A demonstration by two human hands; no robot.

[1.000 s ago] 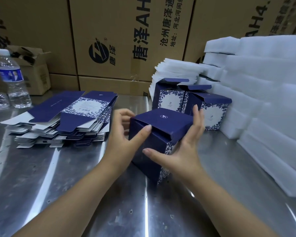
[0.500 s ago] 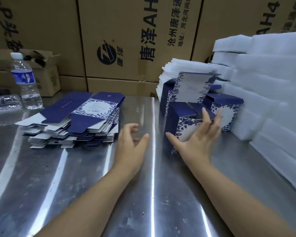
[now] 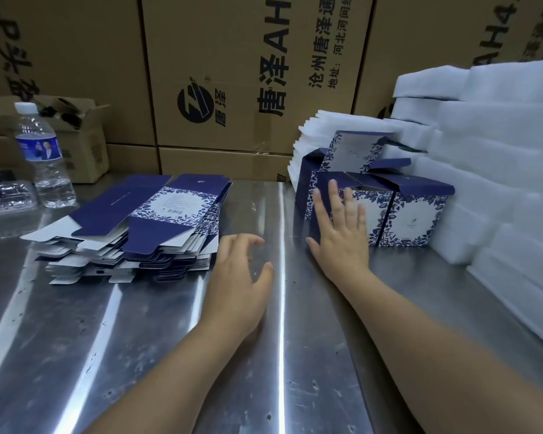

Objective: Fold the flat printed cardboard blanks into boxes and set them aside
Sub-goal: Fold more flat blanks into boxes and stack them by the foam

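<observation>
R hand (image 3: 339, 236) flat, fingers straight vs folded box (image 3: 377, 214), gripping nothing. L hand (image 3: 239, 277) loose, empty; blanks (image 3: 132, 227) just left of it. Risk: hard shove tips the leaning box (image 3: 351, 151) behind.

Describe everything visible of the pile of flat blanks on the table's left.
The untidy stack of flat navy-and-white printed cardboard blanks lies on the steel table, fanned so white tabs and flaps stick out at front and left. The top blank shows navy panels and one white panel framed in blue leaf print with a barcode. The left hand hovers close by its right edge; contact cannot be told.
</observation>
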